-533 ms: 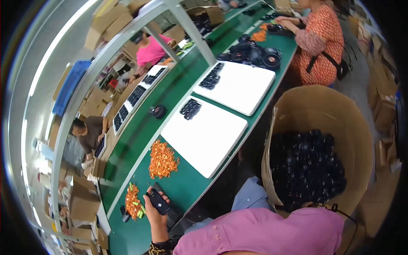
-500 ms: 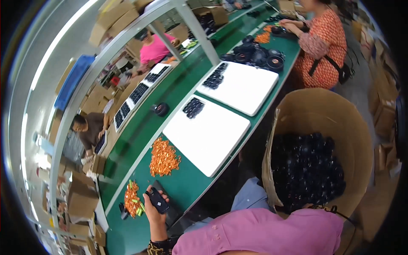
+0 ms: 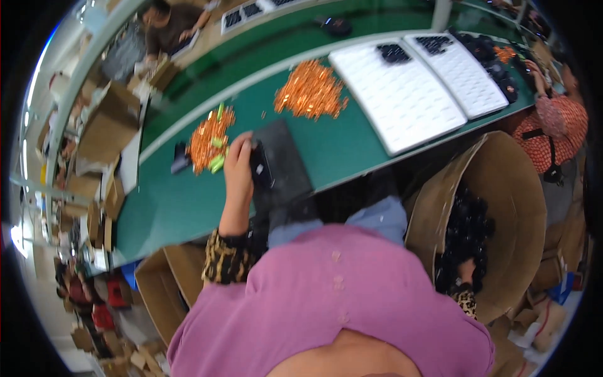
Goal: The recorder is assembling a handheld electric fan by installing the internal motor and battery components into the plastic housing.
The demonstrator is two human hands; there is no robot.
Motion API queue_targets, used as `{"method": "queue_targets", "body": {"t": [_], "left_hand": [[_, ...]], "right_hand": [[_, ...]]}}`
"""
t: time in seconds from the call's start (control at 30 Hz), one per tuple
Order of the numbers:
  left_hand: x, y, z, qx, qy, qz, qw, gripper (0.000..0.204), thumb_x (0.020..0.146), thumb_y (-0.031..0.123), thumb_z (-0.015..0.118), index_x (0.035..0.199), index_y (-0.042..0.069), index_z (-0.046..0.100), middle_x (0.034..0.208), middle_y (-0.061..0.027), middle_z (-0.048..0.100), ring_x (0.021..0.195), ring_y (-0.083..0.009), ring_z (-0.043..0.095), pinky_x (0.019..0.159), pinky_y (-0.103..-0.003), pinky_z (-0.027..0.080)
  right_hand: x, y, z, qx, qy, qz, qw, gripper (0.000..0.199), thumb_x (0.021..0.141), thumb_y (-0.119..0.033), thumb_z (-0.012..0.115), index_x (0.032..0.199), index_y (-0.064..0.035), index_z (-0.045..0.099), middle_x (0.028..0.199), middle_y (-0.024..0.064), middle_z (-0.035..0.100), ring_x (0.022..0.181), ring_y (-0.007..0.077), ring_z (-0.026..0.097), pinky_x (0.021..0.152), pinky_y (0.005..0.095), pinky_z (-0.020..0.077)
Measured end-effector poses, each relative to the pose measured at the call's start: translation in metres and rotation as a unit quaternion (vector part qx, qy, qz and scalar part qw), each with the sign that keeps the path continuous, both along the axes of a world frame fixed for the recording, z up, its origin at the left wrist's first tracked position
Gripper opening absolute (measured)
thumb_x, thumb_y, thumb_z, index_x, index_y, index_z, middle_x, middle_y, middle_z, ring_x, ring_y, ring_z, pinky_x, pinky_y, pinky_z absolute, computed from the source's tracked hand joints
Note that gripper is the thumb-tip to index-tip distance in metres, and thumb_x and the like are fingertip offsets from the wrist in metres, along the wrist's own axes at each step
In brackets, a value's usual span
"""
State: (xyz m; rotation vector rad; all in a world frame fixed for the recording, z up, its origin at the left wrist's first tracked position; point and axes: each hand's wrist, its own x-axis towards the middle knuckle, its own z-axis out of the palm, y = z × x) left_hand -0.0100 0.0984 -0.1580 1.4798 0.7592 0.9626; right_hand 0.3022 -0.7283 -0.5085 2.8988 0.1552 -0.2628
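Note:
My left hand is closed around a small black part above a dark mat on the green table. A pile of small orange pieces with a few green ones lies just left of that hand. My right hand reaches down into a large cardboard drum filled with black parts. Only its wrist and patterned cuff show; the fingers are buried among the parts.
A second orange pile lies further along the table, next to two white trays holding a few black parts. A person in a red patterned top works at the right. Open cardboard boxes stand at my lower left.
The view has swung round, so the table now runs across the top. My left hand still grips the black part. My right hand now shows inside the drum.

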Motion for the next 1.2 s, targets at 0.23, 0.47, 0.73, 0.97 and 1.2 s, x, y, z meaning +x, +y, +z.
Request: {"method": "queue_targets", "body": {"t": [0.23, 0.47, 0.73, 0.97, 1.2], "left_hand": [[0.001, -0.019, 0.002, 0.07, 0.031, 0.027, 0.997, 0.014, 0.088, 0.009, 0.062, 0.099, 0.001, 0.063, 0.084, -0.0024, 0.064, 0.075, -0.0085, 0.06, 0.069, -0.022, 0.047], [-0.007, -0.03, 0.019, 0.232, 0.299, 0.079, 0.922, 0.01, 0.08, 0.014, 0.063, 0.083, 0.004, 0.062, 0.073, -0.009, 0.063, 0.077, -0.0273, 0.06, 0.072, -0.039, 0.049], [-0.034, -0.05, 0.041, 0.374, 0.11, 0.048, 0.92, 0.05, 0.072, 0.012, 0.076, 0.118, 0.007, 0.057, 0.115, -0.0129, 0.055, 0.105, -0.0317, 0.053, 0.087, -0.039, 0.045], [-0.064, -0.076, 0.074, 0.671, 0.209, 0.049, 0.709, 0.046, 0.069, 0.03, 0.071, 0.113, 0.019, 0.066, 0.119, -0.0019, 0.055, 0.108, -0.0217, 0.05, 0.091, -0.038, 0.038], [-0.103, -0.071, 0.087, 0.598, 0.27, 0.05, 0.753, 0.029, 0.069, 0.018, 0.072, 0.098, 0.019, 0.071, 0.116, 0.0005, 0.06, 0.11, -0.021, 0.053, 0.095, -0.042, 0.04]], "right_hand": [[0.081, 0.247, 0.275, 0.605, -0.161, 0.052, 0.778, 0.044, 0.087, -0.006, 0.059, 0.13, 0.0011, 0.049, 0.13, 0.014, 0.052, 0.121, 0.0239, 0.048, 0.105, 0.0356, 0.0348], [-0.04, 0.521, 0.44, 0.817, 0.217, 0.195, 0.497, 0.044, 0.087, -0.003, 0.052, 0.13, 0.0053, 0.047, 0.127, 0.0128, 0.052, 0.118, 0.0218, 0.05, 0.102, 0.034, 0.039], [-0.12, 0.662, 0.444, 0.742, 0.506, 0.237, 0.371, 0.039, 0.09, -0.005, 0.052, 0.128, 0.0002, 0.049, 0.122, 0.0088, 0.055, 0.112, 0.0162, 0.054, 0.097, 0.029, 0.0436], [-0.186, 0.728, 0.431, 0.7, 0.599, 0.198, 0.335, 0.035, 0.092, -0.009, 0.054, 0.126, -0.0015, 0.048, 0.114, 0.008, 0.055, 0.104, 0.0149, 0.056, 0.093, 0.0292, 0.0468], [-0.224, 0.773, 0.421, 0.573, 0.706, 0.176, 0.377, 0.035, 0.094, -0.016, 0.051, 0.127, -0.0046, 0.048, 0.111, 0.0078, 0.058, 0.098, 0.0148, 0.06, 0.082, 0.0312, 0.0514]]}}
